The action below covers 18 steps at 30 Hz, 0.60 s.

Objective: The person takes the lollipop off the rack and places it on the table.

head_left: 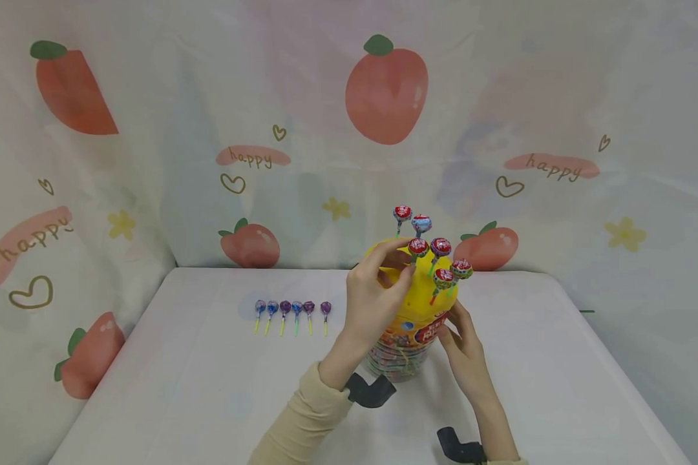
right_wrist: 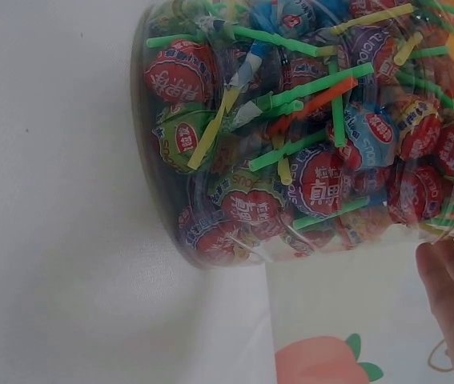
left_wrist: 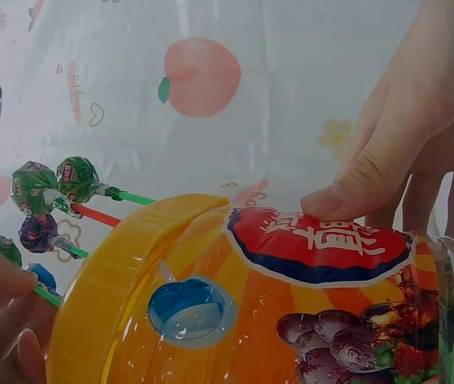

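Note:
A clear plastic candy jar (head_left: 404, 358) with a yellow lid (head_left: 424, 298) stands upright on the table, full of wrapped lollipops (right_wrist: 319, 180). Several lollipops (head_left: 441, 247) stick up out of the lid. At the lid's left side my left hand (head_left: 375, 297) pinches the green stick of a lollipop (head_left: 418, 248); in the left wrist view its fingertips (left_wrist: 6, 276) are beside the lid. My right hand (head_left: 468, 355) holds the jar from the right, with its thumb (left_wrist: 331, 200) on the red label. Part of its fingers is hidden behind the jar.
Left of the jar, several purple and blue lollipops (head_left: 296, 309) lie in a row on the white table (head_left: 209, 387). A fruit-printed cloth (head_left: 326, 181) hangs behind the table. Black camera mounts (head_left: 372, 392) sit at both wrists.

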{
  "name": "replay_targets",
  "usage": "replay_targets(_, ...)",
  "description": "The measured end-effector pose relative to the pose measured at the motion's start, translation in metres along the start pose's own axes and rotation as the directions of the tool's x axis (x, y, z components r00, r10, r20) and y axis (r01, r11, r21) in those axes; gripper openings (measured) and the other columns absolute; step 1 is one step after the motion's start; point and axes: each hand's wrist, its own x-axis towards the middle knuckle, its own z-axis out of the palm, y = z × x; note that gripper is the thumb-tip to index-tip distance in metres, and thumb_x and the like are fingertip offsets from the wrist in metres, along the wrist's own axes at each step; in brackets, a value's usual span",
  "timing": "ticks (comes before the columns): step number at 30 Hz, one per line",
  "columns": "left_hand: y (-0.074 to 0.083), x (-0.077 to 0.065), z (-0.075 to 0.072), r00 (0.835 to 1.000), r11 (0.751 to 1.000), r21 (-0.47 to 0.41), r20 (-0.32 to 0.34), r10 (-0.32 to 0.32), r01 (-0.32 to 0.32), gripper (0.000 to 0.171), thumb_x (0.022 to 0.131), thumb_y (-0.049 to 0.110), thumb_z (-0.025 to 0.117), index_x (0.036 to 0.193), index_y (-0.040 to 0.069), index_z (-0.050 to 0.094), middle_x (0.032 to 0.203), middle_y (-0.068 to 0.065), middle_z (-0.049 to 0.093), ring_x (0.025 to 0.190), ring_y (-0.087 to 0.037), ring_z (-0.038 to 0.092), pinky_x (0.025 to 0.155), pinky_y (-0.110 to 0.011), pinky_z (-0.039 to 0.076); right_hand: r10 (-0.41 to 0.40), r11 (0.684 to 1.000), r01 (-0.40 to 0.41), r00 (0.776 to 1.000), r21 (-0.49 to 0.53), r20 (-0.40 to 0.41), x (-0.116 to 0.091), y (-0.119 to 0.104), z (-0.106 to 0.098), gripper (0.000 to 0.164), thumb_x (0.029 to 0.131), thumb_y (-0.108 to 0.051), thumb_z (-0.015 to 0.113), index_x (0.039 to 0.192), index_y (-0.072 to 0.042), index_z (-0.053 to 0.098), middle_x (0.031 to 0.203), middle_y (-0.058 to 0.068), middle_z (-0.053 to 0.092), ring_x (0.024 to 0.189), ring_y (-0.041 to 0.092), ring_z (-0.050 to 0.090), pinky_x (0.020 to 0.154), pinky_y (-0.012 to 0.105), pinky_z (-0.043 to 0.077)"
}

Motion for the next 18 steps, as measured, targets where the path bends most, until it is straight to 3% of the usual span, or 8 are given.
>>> replay_targets(9, 0.002, 0.002, 0.002, 1.0, 1.0, -0.026, -0.021, 0.017, -0.018, 0.033, 0.087, 0.007, 0.068, 0.119, 0.01, 0.062, 0.094, -0.009, 0.071, 0.083, -0.017, 0.066, 0.064, -0.018, 0.05, -0.012, 1.0, 0.012, 1.0, 0.008, 0.001, 0.001, 0.001, 0.0, 0.058, 0.1, -0.018, 0.048, 0.152, -0.025, 0.023, 0.151, 0.009, 0.038, 0.125, -0.012, 0.034, 0.094, 0.002, 0.032)
replay_targets(15, 0.008, 0.001, -0.002, 0.998, 0.998, -0.049, -0.045, 0.033, -0.035, 0.032, 0.087, 0.007, 0.068, 0.118, 0.008, 0.063, 0.095, -0.01, 0.071, 0.083, -0.019, 0.066, 0.065, -0.02, 0.05, -0.005, 1.0, 0.005, 1.0, 0.012, 0.005, 0.0, 0.001, 0.0, 0.058, 0.1, -0.018, 0.048, 0.152, -0.024, 0.024, 0.151, 0.009, 0.038, 0.135, 0.019, 0.039, 0.094, 0.002, 0.032)
replay_targets(18, 0.01, -0.005, -0.007, 0.999, 0.998, -0.066, -0.049, 0.005, -0.009, 0.032, 0.086, 0.007, 0.068, 0.118, 0.009, 0.063, 0.094, -0.009, 0.071, 0.083, -0.018, 0.066, 0.065, -0.021, 0.05, 0.002, 1.0, -0.002, 1.0, 0.012, 0.005, 0.0, 0.0, -0.001, 0.058, 0.1, -0.019, 0.048, 0.152, -0.023, 0.023, 0.151, 0.009, 0.038, 0.136, 0.024, 0.039, 0.094, 0.002, 0.032)
